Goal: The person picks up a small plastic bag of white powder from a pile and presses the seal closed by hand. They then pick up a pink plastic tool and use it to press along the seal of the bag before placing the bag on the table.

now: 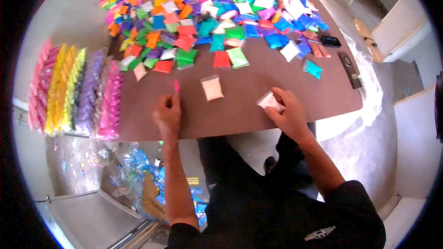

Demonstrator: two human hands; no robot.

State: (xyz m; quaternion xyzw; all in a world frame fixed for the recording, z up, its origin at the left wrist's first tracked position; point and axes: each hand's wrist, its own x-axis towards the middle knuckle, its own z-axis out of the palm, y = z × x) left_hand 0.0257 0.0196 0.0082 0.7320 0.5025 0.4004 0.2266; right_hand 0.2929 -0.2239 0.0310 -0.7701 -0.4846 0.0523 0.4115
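My left hand (168, 113) is closed in a fist near the table's front edge. A small, thin pink object (176, 86) sticks up from its fingers; it is blurred and its kind does not show. In my right hand (288, 113) a small clear packet (270, 102) of pale pinkish-white material is pinched between thumb and fingers, just above the brown table (249, 120). Between the hands a pale peach packet (212, 88) lies flat on the tabletop.
A big heap of colourful packets (203, 26) covers the table's far side. Several bundled packet strips (69, 90) line the left edge. At right lie a black object (330, 41) and a dark oblong device (350, 70). Plastic litter (138, 166) covers the floor lower left.
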